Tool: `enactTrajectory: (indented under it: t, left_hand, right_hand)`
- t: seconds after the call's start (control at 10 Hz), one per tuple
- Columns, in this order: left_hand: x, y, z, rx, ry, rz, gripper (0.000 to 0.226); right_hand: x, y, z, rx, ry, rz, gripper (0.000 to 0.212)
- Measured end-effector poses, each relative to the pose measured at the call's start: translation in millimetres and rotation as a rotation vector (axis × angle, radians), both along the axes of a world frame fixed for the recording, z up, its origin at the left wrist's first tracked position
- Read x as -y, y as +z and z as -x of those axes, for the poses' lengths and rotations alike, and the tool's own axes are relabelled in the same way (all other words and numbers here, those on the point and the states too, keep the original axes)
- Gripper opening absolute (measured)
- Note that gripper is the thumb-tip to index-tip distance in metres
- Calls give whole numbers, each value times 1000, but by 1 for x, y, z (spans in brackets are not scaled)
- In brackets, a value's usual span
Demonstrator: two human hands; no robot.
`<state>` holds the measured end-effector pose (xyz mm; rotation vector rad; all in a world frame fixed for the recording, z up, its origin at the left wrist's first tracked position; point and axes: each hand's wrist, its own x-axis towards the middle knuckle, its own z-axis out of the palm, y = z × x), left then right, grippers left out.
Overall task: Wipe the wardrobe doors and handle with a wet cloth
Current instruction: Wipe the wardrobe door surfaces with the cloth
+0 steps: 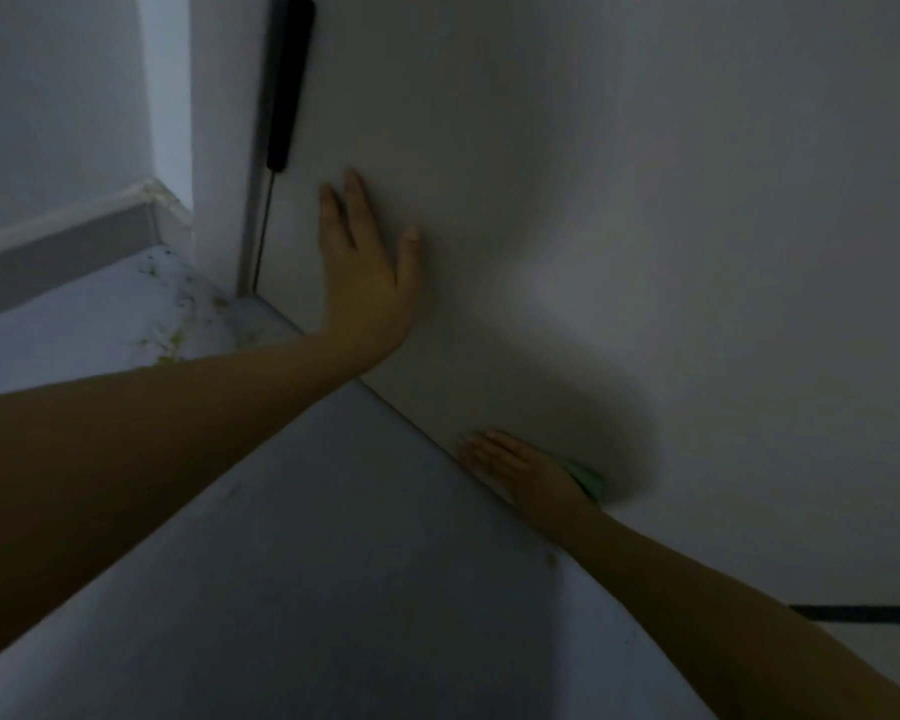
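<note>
The door-wiping step is in hand — the right hand (515, 467) presses a green cloth (588, 478) flat-fingered against the pale grey wardrobe door (619, 200) at its bottom edge, the left hand (365, 267) braces open-palmed higher up, and the long black handle (289, 80) at the door's left edge likely needs wiping next.

left hand (365, 272) flat on wardrobe door (619, 200), right of handle (288, 80); right hand (520, 470) lower, on cloth (588, 478).

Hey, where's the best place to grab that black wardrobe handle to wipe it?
Probably wrap the cloth round the lower end of the black handle, coming from the right across the door: it is a long upright bar, and its bottom end sits just above the left hand.
</note>
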<state>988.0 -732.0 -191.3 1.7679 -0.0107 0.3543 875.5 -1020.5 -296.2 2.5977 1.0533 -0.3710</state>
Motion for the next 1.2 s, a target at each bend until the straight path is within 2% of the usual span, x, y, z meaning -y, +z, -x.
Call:
enactTrajectory:
  t: [0.1,0.2,0.3,0.4,0.5,0.6,0.7,0.8,0.9,1.0,1.1,1.2]
  left_hand:
    - [-4,10,13,-73,-30,-25,68]
    - [2,14,26,-87,-73,-58,65]
    - [11,12,43,-107,-139,-89,65]
    - [22,15,47,-153,-153,-86,68]
    - [26,20,49,-177,-150,-84,68]
    - [27,21,48,-178,-146,-88,67]
    - [29,17,49,-153,-116,-77,64]
    - [31,13,49,-127,-106,-96,62]
    - [29,6,50,-94,-105,-128,60]
    - [28,4,51,-83,-105,-124,59]
    - [30,5,52,-102,-105,-122,59]
    - [32,9,52,-129,-131,-123,61]
  right_hand:
    - [-37,-21,-28,464,-73,210,59]
    - [-39,-43,-33,300,-188,79,57]
    - [-50,5,-24,243,-160,39,60]
    - [-36,55,8,340,-11,-5,45]
    - [-19,113,18,728,0,-98,45]
    - [-26,184,23,1105,-94,-71,51]
    - [-47,217,3,1222,-187,-201,59]
    - [-58,184,-27,1134,-27,-165,61]
    - [-73,118,-37,841,59,-69,47]
    - [-83,73,-35,535,101,144,62]
    - [-79,76,-29,485,66,125,53]
    - [-61,109,-16,700,12,-4,49]
